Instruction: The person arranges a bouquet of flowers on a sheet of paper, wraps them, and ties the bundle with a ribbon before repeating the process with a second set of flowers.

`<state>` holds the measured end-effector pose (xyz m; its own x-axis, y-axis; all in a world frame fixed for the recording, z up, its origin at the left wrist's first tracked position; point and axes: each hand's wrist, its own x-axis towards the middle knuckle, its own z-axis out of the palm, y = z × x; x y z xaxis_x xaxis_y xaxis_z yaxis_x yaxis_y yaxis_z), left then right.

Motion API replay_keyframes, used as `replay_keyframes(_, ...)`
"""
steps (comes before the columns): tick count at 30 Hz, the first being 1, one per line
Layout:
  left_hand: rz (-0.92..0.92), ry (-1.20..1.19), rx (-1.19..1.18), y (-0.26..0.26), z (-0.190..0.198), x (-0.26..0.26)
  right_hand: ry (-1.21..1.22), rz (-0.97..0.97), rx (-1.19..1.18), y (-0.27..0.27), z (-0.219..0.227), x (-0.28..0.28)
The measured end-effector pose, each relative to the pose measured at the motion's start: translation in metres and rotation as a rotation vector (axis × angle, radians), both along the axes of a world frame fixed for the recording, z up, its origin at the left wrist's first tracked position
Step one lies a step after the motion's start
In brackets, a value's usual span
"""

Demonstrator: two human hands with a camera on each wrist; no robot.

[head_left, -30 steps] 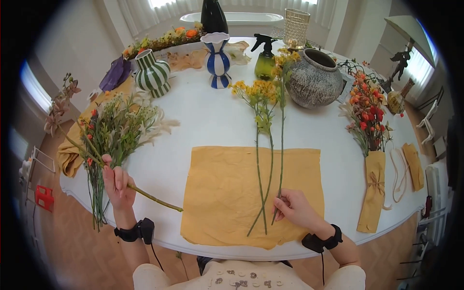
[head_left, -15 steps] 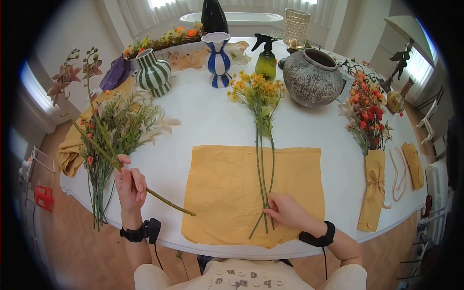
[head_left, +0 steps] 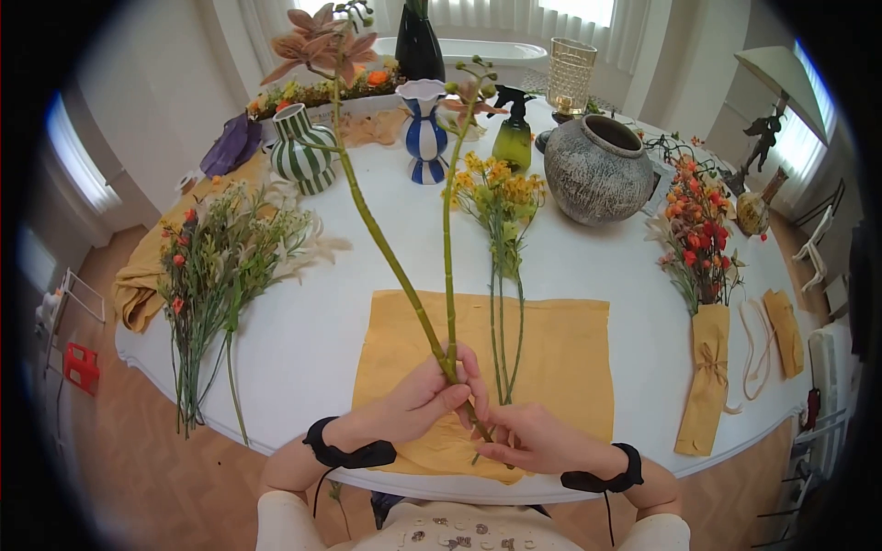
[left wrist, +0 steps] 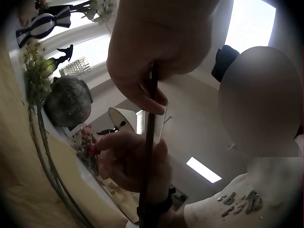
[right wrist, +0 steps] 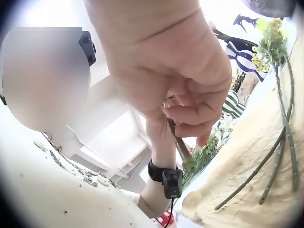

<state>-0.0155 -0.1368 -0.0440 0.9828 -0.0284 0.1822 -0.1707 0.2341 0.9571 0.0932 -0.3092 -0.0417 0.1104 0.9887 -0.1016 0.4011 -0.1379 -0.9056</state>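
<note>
A branching orchid stem (head_left: 395,266) with brownish-pink blooms (head_left: 322,44) rises upright and leans over the table. My left hand (head_left: 427,395) pinches it just below the fork. Close beneath, my right hand (head_left: 542,441) curls its fingers around the stem's lower end. The cut tip of the stem (right wrist: 186,160) pokes out past the right fingers in the right wrist view. Behind the hands, yellow-flowered stems (head_left: 503,207) lie partly on a sheet of yellow paper (head_left: 570,358), their lower ends crossing.
Loose flowers and greenery (head_left: 216,266) lie on the left. To the right is a wrapped red-orange bouquet (head_left: 703,230) beside a cord (head_left: 758,349). Farther back stand a green-striped vase (head_left: 301,151), a blue-striped vase (head_left: 424,138), a spray bottle (head_left: 513,138) and a grey pot (head_left: 597,174).
My left hand has brought the orchid stem from the left to the middle, more upright. My right hand has let go of the yellow flowers and taken the orchid's lower end.
</note>
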Motion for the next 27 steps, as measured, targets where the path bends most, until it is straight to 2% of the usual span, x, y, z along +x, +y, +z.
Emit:
replay_keyframes(2, -0.08, -0.011, 0.153, -0.005, -0.009, 0.013, 0.099, 0.044, -0.048, -0.001, -0.001, -0.004)
replay_keyframes(6, -0.086, 0.119, 0.133, -0.004, -0.013, 0.03, 0.102, -0.025, -0.08, -0.008, -0.017, 0.0)
replay_keyframes(8, -0.012, 0.13, 0.277, -0.006, -0.013, 0.037, 0.015, -0.073, -0.09, -0.01, -0.025, 0.003)
replay_keyframes(12, 0.032, 0.099, 0.258, -0.001, -0.049, 0.053, 0.046, -0.139, -0.105, -0.007, -0.035, 0.006)
replay_keyframes(14, 0.088, 0.204, 0.458, 0.005, -0.062, 0.06, 0.049, -0.18, -0.157, -0.005, -0.04, 0.01)
replay_keyframes(18, 0.141, 0.335, 0.536, 0.004, -0.076, 0.065, 0.016, -0.18, -0.219, -0.003, -0.054, 0.015)
replay_keyframes(20, 0.105, 0.459, 0.565, 0.002, -0.078, 0.064, -0.439, -0.076, -0.085, -0.004, -0.067, 0.015)
replay_keyframes(21, 0.112, 0.463, 0.56, 0.0, -0.077, 0.063, -0.438, -0.068, -0.086, -0.005, -0.069, 0.015)
replay_keyframes(23, 0.145, 0.543, 0.625, -0.002, -0.074, 0.062, -0.614, -0.063, -0.22, -0.003, -0.065, 0.012)
replay_keyframes(27, 0.126, 0.561, 0.706, 0.001, -0.07, 0.06, -0.679, -0.02, -0.244, -0.001, -0.064, 0.006)
